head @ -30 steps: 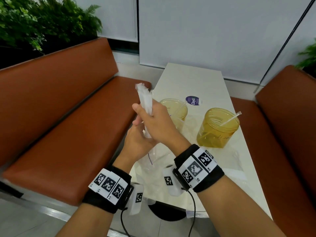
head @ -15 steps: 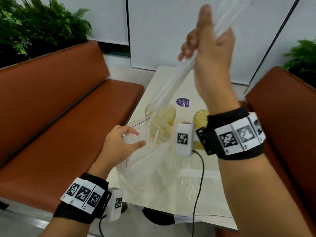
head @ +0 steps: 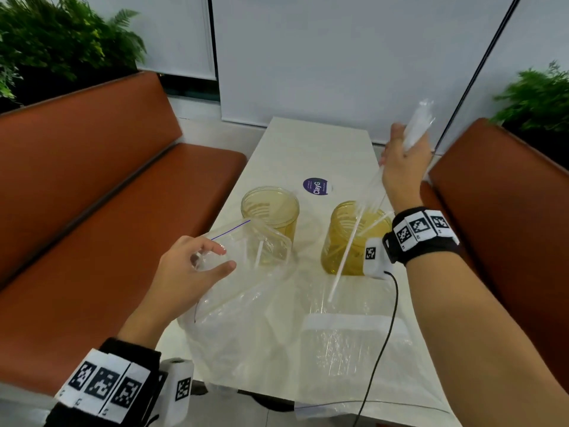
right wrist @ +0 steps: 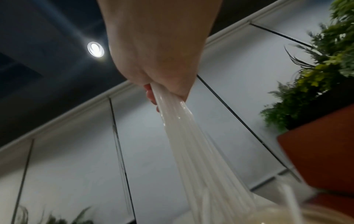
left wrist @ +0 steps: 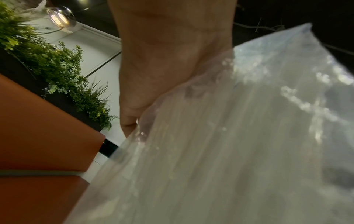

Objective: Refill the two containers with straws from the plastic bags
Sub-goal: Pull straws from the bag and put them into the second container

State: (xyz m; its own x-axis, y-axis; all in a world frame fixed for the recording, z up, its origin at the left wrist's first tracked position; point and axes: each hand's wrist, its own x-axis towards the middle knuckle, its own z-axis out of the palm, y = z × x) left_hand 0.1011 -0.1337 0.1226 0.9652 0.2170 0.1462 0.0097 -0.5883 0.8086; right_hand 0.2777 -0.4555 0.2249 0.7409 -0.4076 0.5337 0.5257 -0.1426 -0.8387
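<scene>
Now a bundle of white plastic straws (head: 416, 124) is clutched in the right hand (head: 403, 167), its lower ends fanned over the right amber jar (head: 351, 241); the mouth of the clear zip bag (head: 246, 303) is pinched open by the left hand (head: 187, 272) on the white tabletop (head: 308, 149); the left amber jar (head: 271, 211) looks unfilled; one loose straw (head: 343, 260) hangs outside the rim, so others may be spilled if the splayed bundle is released off-centre.

Soft even daylight, dim blurred wrist views, bright ceiling spotlight (right wrist: 95, 49).
</scene>
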